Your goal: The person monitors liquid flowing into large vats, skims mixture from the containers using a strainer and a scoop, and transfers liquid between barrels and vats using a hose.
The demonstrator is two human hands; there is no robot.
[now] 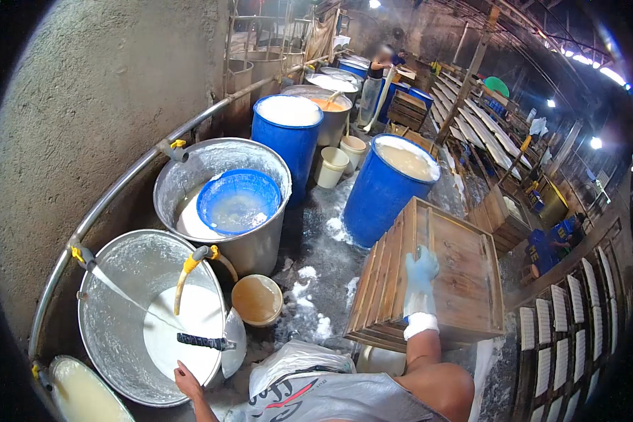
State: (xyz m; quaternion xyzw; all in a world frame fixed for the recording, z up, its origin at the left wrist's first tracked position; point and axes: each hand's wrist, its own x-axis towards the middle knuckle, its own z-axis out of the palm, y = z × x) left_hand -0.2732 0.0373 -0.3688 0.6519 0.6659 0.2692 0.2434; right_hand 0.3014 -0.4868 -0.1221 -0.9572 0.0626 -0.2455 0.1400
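Note:
My left hand (187, 380), bare, is at the near rim of a large metal vat (116, 271) with white liquid in it; its fingers look extended and hold nothing I can see. Just above it, a black-wrapped handle (198, 341) with a wide metal blade (234, 346) lies across the vat's right rim. My right hand (422, 269), in a pale blue-green glove, rests open and flat on a stack of wooden trays (464, 271). Water streams into the vat from a yellow-handled tap (83, 257); a yellow spout (190, 264) hangs over it.
A second metal vat (278, 165) holds a blue basin (240, 174). Blue barrels (387, 197) and a bucket (257, 320) stand around the wet floor (316, 246). A pipe (148, 158) runs along the wall. Two people (374, 74) are at the back; racks (541, 394) stand right.

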